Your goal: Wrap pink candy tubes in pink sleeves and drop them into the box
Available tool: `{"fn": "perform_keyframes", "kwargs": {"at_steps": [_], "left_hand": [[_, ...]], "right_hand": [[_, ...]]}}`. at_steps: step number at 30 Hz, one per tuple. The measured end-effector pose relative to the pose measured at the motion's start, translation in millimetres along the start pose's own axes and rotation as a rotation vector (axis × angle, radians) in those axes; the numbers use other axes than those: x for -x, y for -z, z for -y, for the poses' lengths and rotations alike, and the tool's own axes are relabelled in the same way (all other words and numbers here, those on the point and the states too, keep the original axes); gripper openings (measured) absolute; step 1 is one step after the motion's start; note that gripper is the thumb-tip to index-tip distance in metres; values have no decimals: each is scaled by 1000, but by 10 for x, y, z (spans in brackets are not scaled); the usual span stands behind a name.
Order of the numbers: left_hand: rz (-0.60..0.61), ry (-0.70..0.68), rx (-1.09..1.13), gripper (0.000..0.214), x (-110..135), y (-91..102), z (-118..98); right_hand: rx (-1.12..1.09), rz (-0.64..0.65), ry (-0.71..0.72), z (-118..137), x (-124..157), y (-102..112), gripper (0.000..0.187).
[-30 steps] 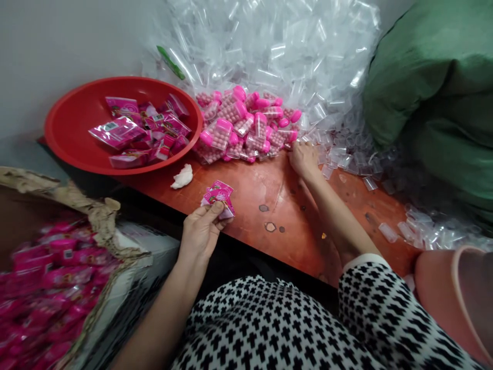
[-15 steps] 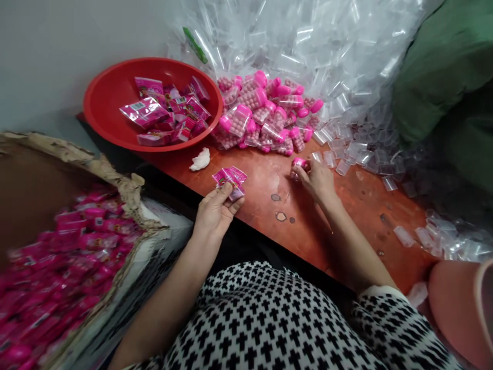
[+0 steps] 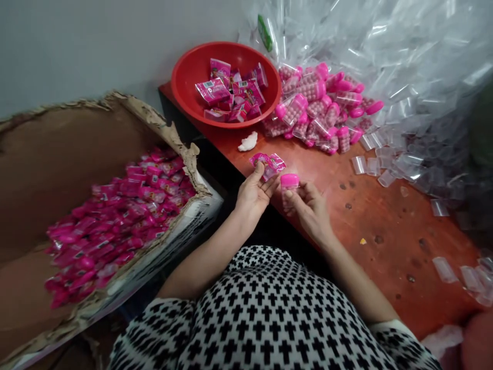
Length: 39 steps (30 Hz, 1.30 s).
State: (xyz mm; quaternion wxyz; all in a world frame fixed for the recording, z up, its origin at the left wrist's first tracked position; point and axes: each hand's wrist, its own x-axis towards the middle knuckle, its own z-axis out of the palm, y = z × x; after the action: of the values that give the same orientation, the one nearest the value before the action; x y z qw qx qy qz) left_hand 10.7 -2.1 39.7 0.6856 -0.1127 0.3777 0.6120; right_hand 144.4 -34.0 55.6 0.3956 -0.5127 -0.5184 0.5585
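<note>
**Pink pouch in one hand, capped candy bottle in the other**

The left hand (image 3: 254,192) pinches a glossy pink foil pouch (image 3: 267,163) between thumb and fingers, the pouch flat and crinkled, held just over the near edge of the bench (image 3: 385,226). The right hand (image 3: 310,208) has its fingers closed around a small clear plastic bottle (image 3: 288,189) with a smooth pink cap, held upright just beside the pouch; the two things are close but whether they touch cannot be told.

The bench top is worn reddish wood, spotted with dark marks, and bare in front of the right hand. Farther back sits a round red plastic bowl (image 3: 185,85) holding more pink pouches. Next to it lies a heap of filled pink-capped bottles (image 3: 319,110), and behind that a large mound of clear empty plastic vials (image 3: 404,67); loose vials trail along the right side. A small white crumpled wad (image 3: 247,142) lies near the bowl. To the left, below the bench, a torn cardboard box (image 3: 165,128) with ragged edges holds many pink packets.
</note>
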Motion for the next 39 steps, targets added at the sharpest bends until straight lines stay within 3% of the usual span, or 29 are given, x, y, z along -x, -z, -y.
{"fn": "perform_keyframes", "kwargs": {"at_steps": [4, 15, 24, 31, 39], "left_hand": [[35, -19, 24, 14, 0, 8, 28], [116, -70, -39, 27, 19, 11, 101], [254, -109, -276, 44, 19, -18, 141], [362, -59, -398, 42, -2, 15, 138], [392, -96, -565, 41, -41, -9, 107]], "right_hand": [[39, -55, 30, -103, -19, -147, 33], [52, -123, 50, -194, -10, -157, 31], [-165, -73, -69, -173, -60, -127, 31], [0, -177, 45, -262, -45, -106, 26], [-342, -21, -141, -214, -98, -50, 31]]}}
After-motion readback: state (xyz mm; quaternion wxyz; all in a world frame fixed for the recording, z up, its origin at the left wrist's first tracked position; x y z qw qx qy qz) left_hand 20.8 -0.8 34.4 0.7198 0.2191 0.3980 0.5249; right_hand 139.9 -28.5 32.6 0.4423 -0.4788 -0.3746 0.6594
